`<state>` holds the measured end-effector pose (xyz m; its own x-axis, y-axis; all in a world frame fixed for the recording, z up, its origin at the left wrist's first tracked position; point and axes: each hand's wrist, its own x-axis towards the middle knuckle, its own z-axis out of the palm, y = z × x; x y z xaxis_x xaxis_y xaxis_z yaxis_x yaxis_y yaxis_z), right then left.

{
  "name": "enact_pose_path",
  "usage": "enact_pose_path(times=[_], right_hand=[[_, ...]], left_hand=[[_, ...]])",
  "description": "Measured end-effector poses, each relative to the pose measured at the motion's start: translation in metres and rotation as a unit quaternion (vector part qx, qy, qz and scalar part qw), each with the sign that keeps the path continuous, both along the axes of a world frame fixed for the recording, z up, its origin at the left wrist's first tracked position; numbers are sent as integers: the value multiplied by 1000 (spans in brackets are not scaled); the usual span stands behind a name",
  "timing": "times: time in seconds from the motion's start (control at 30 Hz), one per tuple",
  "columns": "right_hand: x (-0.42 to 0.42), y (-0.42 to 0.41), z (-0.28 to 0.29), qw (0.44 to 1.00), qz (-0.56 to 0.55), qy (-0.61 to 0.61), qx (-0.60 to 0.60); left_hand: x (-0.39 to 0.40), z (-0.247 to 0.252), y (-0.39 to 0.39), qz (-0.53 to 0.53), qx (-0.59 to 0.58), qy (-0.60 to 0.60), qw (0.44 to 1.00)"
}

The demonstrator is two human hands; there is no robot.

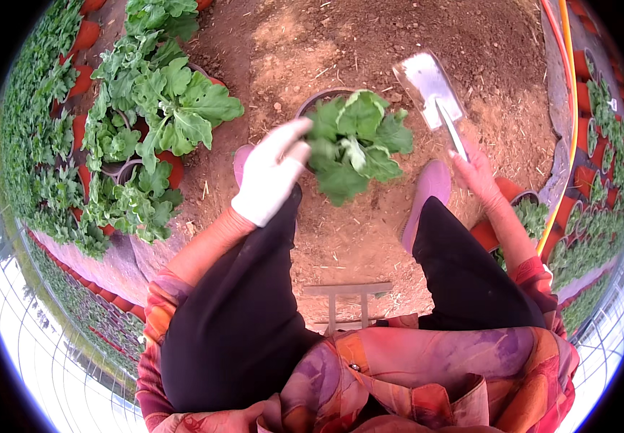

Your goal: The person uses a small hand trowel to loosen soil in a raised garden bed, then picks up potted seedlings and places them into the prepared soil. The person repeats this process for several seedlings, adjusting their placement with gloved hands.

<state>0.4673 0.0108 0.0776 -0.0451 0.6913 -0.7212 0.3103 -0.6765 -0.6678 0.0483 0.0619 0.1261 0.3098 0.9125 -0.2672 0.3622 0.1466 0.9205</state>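
Observation:
A leafy green plant (358, 143) stands in a round pot (320, 97) on the soil between my feet; its leaves hide most of the pot. My left hand (277, 168), in a white glove, is at the plant's left side with its fingers near the leaves. The fingers are slightly blurred, and whether they touch a leaf is unclear. My bare right hand (474, 170) grips the handle of a metal hand shovel (431, 89), whose broad blade points up and away over the soil, right of the plant.
Potted plants (166, 108) crowd the left side. More orange pots (509, 189) with plants are at the right. A yellow hose (573, 108) and a red one run along the ground cloth's edge. A metal frame (347, 289) lies below, between my legs.

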Motion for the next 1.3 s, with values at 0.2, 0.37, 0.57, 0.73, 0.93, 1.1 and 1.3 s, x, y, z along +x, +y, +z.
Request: enact_pose_path(times=[0.2, 0.37, 0.57, 0.73, 0.93, 1.1, 1.3], right_hand=[[-14, -39, -15, 971, 171, -143, -92], [-32, -36, -4, 892, 291, -339, 72], [-62, -13, 10, 929, 283, -195, 137], [-79, -14, 3, 980, 157, -11, 122], [-88, 2, 25, 971, 131, 185, 70], [-79, -5, 48, 971, -3, 235, 37], [-12, -30, 47, 855, -411, 314, 45]], left_hand=[[-9, -78, 2, 27, -174, -30, 984], [4, -63, 8, 119, -323, -125, 930], [-15, -99, 3, 98, -390, -127, 907], [11, -40, 0, 92, -417, -129, 895], [23, 14, 2, -6, -382, -64, 922], [54, 33, 8, -43, -354, -116, 927], [51, 39, 30, -7, -345, -228, 910]])
